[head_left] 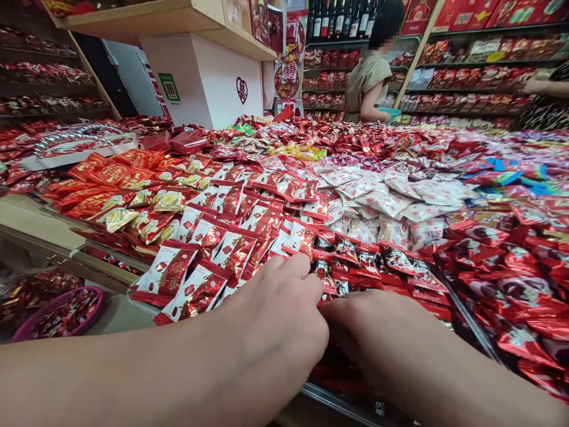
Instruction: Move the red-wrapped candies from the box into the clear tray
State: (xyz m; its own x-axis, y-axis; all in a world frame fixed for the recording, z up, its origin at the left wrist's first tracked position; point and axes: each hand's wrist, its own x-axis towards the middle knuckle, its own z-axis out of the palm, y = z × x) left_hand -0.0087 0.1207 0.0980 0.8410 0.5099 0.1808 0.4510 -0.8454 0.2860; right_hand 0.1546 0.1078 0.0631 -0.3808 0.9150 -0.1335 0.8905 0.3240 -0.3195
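Note:
My left hand reaches in from the lower left, back up and fingers curled down among the candies; its fingertips are hidden. It lies at the border between red-and-white candy packets and small black-and-red packets. Close beside it, my right hand dips into the black-and-red packets, its fingers out of sight beneath the hand. Whatever either hand holds is hidden. A clear divider stands to the right, with shiny red packets beyond it.
White packets and orange packets lie farther back. A person with a teal bowl stands across the display; another person's arm shows at far right. A pink basket sits low left. A wooden shelf overhangs the display.

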